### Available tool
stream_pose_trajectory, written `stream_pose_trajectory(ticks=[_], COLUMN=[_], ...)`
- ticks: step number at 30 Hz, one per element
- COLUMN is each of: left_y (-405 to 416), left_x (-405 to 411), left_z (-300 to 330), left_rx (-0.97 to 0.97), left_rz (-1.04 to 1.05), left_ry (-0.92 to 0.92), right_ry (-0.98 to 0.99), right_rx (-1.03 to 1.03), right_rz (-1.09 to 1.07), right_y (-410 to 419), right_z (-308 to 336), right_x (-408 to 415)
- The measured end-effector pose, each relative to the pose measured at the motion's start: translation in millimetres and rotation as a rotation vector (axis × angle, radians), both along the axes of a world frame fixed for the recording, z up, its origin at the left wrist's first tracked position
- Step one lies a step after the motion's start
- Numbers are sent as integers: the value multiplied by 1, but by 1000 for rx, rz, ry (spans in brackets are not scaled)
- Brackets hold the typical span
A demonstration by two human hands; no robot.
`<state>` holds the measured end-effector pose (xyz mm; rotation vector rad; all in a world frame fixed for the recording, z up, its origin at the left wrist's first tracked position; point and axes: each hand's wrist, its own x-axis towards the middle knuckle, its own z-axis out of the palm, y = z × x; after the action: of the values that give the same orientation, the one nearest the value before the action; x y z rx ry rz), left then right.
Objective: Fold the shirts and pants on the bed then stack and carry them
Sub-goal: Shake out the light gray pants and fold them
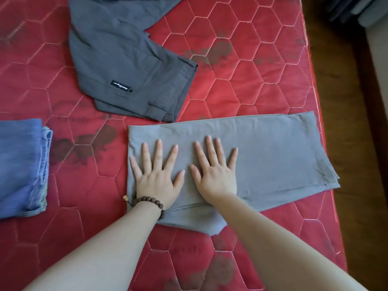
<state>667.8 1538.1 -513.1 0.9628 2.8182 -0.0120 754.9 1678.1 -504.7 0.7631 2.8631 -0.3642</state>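
Note:
A light grey garment (273, 152) lies folded into a long strip across the red quilted bed (241, 87), reaching to the bed's right edge. My left hand (158, 175) lies flat on its left end, fingers spread, with a bead bracelet on the wrist. My right hand (214, 171) presses flat beside it, fingers spread, near the strip's middle. Dark grey pants (117, 51) with a black label lie unfolded farther back. A folded blue garment (21, 164) sits at the left.
The bed's right edge (323, 143) runs down the right side, with dark wooden floor (352, 122) beyond it. Grey furniture (361, 11) stands at the top right corner. Bare red quilt shows between the garments.

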Motion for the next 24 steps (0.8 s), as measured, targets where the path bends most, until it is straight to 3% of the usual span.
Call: stream_pose_trajectory(ticks=[5,10,14,19,24], left_y=[-24,-48,-71,-79,-74], left_x=[1,-1,5,3,-8], left_z=[4,13,24,43,69], left_rx=[25,188,273,432,473], left_rz=[194,262,220,247,200], left_ry=[-81,-149,-147,-442,-516], right_ry=[-23,-81,-109,-119,-125], right_rx=[7,11,-20,-85,-184], right_rz=[-2,1,32,155,248], right_y=[-53,-55,-71,-90,-117], right_z=[-10,-1,4,15,33], right_x=[-17,-19,-13,3,18])
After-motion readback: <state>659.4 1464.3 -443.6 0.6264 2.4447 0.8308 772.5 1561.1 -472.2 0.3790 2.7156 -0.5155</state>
